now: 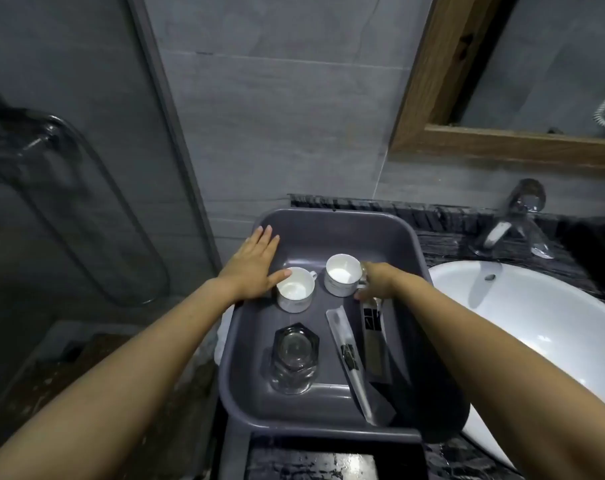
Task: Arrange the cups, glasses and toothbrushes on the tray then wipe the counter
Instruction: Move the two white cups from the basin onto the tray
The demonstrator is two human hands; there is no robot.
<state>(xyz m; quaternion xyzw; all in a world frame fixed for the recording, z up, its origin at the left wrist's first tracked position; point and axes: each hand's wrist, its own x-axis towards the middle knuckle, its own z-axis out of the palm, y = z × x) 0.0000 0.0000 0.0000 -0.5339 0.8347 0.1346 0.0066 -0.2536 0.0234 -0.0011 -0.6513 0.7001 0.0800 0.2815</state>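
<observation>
A deep grey plastic tray (335,220) stands on the dark counter beside the sink. Two white cups sit in its middle: the left cup (296,294) and the right cup (342,279). A clear faceted glass (294,356) stands at the front left of the tray. Two wrapped toothbrushes lie lengthwise on the right: a clear packet (349,358) and a dark packet (374,334). My left hand (256,265) lies flat over the tray's left rim, its thumb touching the left cup. My right hand (377,280) is curled against the right cup's handle side, fingers hidden.
A white basin (523,327) lies to the right, with a chrome tap (512,223) behind it. The dark marble counter (311,462) shows wet spots in front of the tray. A wood-framed mirror (502,140) hangs above; a glass shower door stands at the left.
</observation>
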